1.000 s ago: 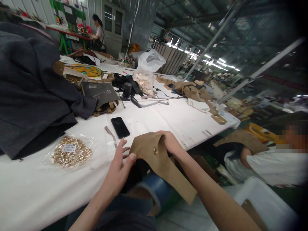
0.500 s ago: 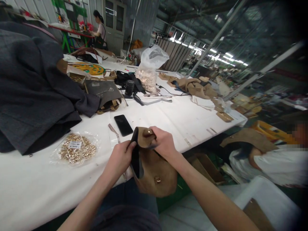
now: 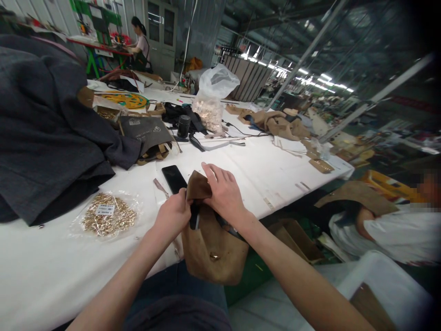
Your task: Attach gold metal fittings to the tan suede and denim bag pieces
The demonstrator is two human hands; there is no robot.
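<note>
A tan suede bag piece [image 3: 210,248] with a dark lining and a brass snap hangs over the front edge of the white table [image 3: 262,174]. My left hand [image 3: 174,212] is closed, pinching its upper left edge. My right hand [image 3: 223,193] presses on the folded top flap, fingers wrapped over it. A black phone [image 3: 173,178] lies just beyond my hands. A clear bag of brass hardware [image 3: 107,215] rests to the left.
A heap of dark grey cloth [image 3: 44,128] covers the table's left. Further back stand a black cup [image 3: 183,126], a plastic bag of metal parts [image 3: 212,103] and tan pieces [image 3: 275,123]. A person in white [image 3: 386,230] sits at right; another works far back [image 3: 141,41].
The tan piece went from lying flat under my hands to being lifted and folded. My right hand has shifted over the top flap, and the snap part now hangs lower.
</note>
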